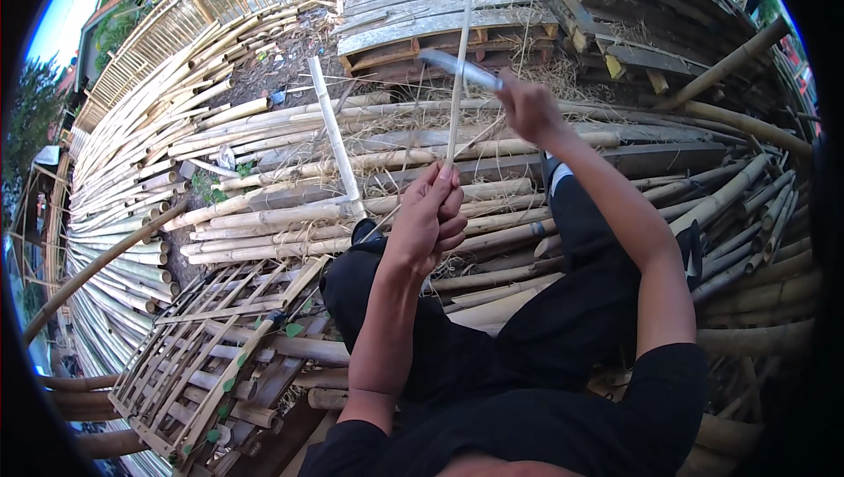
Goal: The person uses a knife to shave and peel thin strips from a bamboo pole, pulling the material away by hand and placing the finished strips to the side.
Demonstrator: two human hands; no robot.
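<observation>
Currently holds left hand (428, 218) well forward, pinching the long pale strip (454, 116) above the lying bamboo poles (290, 216); with right arm (629, 213) bent, clasps the knife (482, 75) in right hand (530, 109), blade seen across the strip.

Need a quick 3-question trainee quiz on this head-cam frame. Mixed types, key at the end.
1. Multiple choice: what does the right hand hold?
A) a red plastic bucket
B) a curved silver metal-bladed tool
C) a white cotton cloth
2. True or false: the left hand is empty.
3. Fill in: the weathered grey slatted wooden platform lies near the picture's ____ edge.

Key:
1. B
2. False; its grip is on a thin pale bamboo strip.
3. top
</observation>
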